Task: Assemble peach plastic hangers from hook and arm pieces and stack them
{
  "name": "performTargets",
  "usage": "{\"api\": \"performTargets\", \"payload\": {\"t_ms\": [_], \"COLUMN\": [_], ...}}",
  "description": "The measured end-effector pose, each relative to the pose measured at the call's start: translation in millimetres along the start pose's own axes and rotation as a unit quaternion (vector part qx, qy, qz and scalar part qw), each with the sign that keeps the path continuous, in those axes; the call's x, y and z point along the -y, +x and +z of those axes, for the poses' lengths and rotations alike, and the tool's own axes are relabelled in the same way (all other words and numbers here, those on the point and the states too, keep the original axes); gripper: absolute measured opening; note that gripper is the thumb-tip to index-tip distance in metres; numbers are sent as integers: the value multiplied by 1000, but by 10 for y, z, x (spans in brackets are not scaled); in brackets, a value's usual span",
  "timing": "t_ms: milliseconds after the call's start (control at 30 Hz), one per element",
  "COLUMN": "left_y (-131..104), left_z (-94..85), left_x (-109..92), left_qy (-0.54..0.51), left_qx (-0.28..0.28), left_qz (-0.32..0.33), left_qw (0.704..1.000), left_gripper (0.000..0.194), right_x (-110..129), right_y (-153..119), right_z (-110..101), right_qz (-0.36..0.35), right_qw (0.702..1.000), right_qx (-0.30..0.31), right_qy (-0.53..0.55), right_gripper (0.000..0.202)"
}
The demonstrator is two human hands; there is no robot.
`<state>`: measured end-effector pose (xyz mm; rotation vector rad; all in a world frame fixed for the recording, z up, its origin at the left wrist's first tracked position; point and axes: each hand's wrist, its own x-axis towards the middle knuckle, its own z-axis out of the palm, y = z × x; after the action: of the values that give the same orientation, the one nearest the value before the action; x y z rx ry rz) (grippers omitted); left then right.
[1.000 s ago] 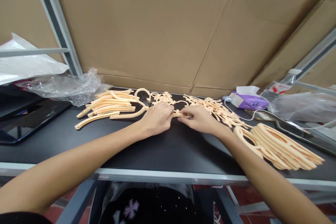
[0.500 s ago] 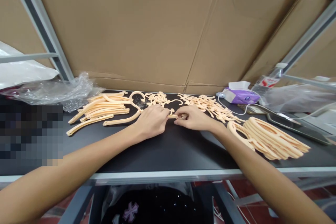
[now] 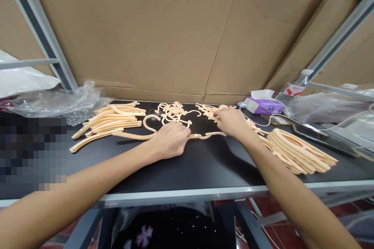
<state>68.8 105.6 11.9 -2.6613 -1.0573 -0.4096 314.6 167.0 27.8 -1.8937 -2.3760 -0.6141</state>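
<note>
My left hand is closed around a cream plastic clothes hanger part. The hanger's curved hook and one long arm stick out to its left; a thinner wavy piece extends to the right, ending near my other hand. My right hand is over a heap of small cream plastic pieces, its fingers bent down among them. Whatever the fingertips pinch is hidden. Just beyond my left hand is a tangle of small hooks.
Long hanger arms are piled at the left, beside crumpled clear plastic. Stacked hangers lie at the right. Behind them are a purple tissue pack, a bottle and a white cable. Cardboard stands along the back.
My right hand has left the hanger piece beside my left hand and moved right and away, onto the heap of small pieces. The hanger in my left hand has shifted and turned slightly.
</note>
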Motion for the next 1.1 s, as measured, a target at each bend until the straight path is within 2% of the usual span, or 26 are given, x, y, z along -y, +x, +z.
{"api": "performTargets", "payload": {"t_ms": [133,333,567,667,800,933,1000,1100], "left_y": [-1,-3,-4,-1,1,2,1,-3], "left_z": [2,23,13,19,27,21,17,16], "left_x": [-23,-27,-36,-35,-37,-40,-39,-36], "left_qy": [4,4,5,5,7,5,5,4], "left_qx": [7,14,13,14,15,16,16,16], "left_qz": [8,15,20,21,26,27,26,26], "left_qw": [1000,1000,1000,1000,1000,999,1000,1000], "left_gripper": [26,26,24,24,25,25,25,24], "right_x": [8,-5,0,7,26,62,87,127], "right_y": [-42,-29,-11,-12,-7,15,26,39], "right_z": [-24,-34,-40,-51,-48,-46,-60,-90], "right_qz": [9,11,-18,-29,-32,-23,-3,52], "right_qw": [999,999,1000,999,991,952,916,853], "right_qx": [21,31,24,-9,-115,-229,-261,-273], "right_qy": [-30,-17,-7,11,61,200,303,441], "right_gripper": [42,42,32,32,30,23,19,16]}}
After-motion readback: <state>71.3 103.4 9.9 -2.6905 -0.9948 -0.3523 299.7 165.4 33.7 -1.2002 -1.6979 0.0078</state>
